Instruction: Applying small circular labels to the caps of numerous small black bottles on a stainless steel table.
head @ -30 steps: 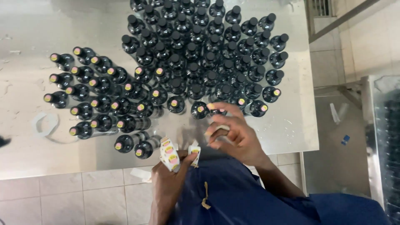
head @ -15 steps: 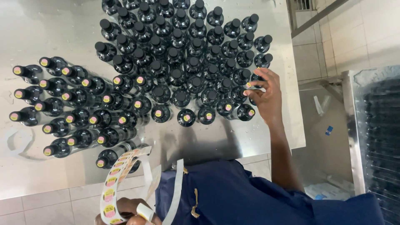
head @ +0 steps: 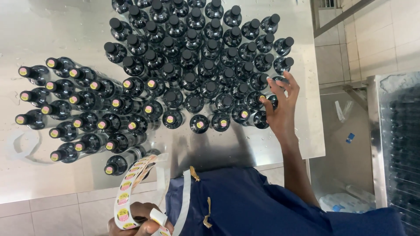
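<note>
Here, the right hand (head: 281, 107) spreads open-fingered over dark glass bottles with black caps (head: 205, 65) crowded on a shiny steel table (head: 52, 35), fingertips touching a cap, while the left hand (head: 140, 223) grips a strip of round yellow-and-pink stickers (head: 127, 192) below the table edge

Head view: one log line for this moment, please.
right hand: fingertips on bottle cap | left hand: holds sticker strip | table: dark bottles

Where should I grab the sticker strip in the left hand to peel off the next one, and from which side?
Probably the free upper end of the sticker strip, above the left hand that pinches its lower part. Come from the right, across the table edge: that end arches up unsupported, round stickers facing up, and bottles stand close on its left.
</note>
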